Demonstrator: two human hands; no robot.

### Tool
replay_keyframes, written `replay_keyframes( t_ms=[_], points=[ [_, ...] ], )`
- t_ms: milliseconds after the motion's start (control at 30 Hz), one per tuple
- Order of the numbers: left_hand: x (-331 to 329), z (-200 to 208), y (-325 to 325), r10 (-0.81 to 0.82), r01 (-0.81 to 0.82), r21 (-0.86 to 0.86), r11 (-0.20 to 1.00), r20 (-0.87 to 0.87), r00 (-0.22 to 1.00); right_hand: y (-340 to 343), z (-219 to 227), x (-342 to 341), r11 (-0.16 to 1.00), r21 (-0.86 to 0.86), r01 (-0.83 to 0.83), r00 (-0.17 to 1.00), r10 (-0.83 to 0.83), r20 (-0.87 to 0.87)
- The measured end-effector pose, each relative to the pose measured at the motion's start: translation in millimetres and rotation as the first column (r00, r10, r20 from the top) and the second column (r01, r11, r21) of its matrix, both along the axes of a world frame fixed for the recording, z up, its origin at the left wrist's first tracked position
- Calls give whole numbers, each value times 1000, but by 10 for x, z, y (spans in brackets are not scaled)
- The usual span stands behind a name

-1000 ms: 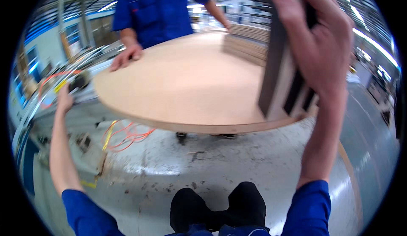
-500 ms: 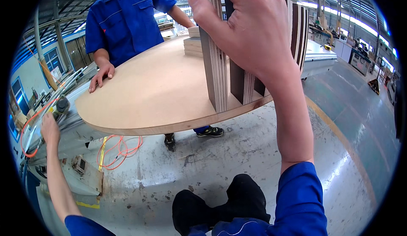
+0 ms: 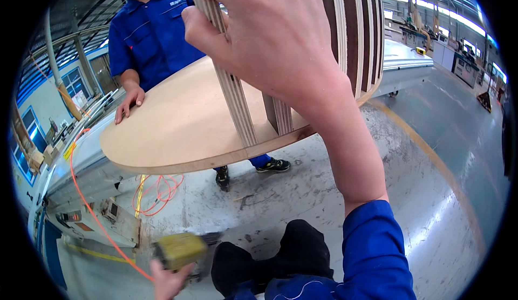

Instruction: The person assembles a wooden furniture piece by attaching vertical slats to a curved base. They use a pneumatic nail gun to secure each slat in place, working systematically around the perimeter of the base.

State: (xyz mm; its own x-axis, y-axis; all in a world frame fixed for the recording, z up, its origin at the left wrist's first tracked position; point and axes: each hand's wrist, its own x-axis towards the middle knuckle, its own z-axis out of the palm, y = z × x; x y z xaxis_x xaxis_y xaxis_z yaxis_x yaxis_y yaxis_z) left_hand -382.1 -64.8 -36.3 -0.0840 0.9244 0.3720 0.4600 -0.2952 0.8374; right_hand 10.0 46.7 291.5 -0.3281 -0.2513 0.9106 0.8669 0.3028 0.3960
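Note:
My right hand [image 3: 275, 41] is closed round the upper part of an upright plywood strip [image 3: 236, 106], whose lower end meets the near edge of a large rounded plywood board [image 3: 172, 122]. The strip's top leans left. More upright dark-faced plywood panels [image 3: 353, 35] stand on the board to its right, partly hidden by my hand and forearm. Low at the left, before my knees, my left hand [image 3: 170, 283] is closed on a yellow and black air nail gun [image 3: 182, 250], blurred by motion. An orange air hose [image 3: 97, 213] runs to it.
Across the board stands a co-worker [image 3: 154, 35] in blue, one hand [image 3: 129, 104] flat on its left part. A metal machine table [image 3: 89, 165] lies beneath. Orange hose coils [image 3: 159, 195] rest on the floor. More machines [image 3: 469, 65] stand at the far right.
My left hand has come from the machine table at far left down toward my knees, bringing the nail gun. My right hand, still on the strip, appears farther left; the view has shifted.

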Motion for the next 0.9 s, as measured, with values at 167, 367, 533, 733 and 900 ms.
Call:
replay_keyframes(
  t_ms=[167,367,533,733,900],
  points=[
    [1380,62,349,-371,536,-274,798,478,796,-21,9,108,1000,17,26,1000,-25,-9],
    [2158,-91,679,-138,796,70,601,990,18,-56,37,65,998,7,56,998,-56,-1],
    [2595,-102,864,77,838,295,460,926,-368,-201,9,37,996,20,-81,996,80,45],
    [2959,-279,1084,-15,766,580,278,799,-601,-217,33,37,990,-55,-129,991,131,31],
    [3117,77,888,86,746,620,241,752,-653,-72,56,115,999,-16,-43,999,43,27]
  ],
)
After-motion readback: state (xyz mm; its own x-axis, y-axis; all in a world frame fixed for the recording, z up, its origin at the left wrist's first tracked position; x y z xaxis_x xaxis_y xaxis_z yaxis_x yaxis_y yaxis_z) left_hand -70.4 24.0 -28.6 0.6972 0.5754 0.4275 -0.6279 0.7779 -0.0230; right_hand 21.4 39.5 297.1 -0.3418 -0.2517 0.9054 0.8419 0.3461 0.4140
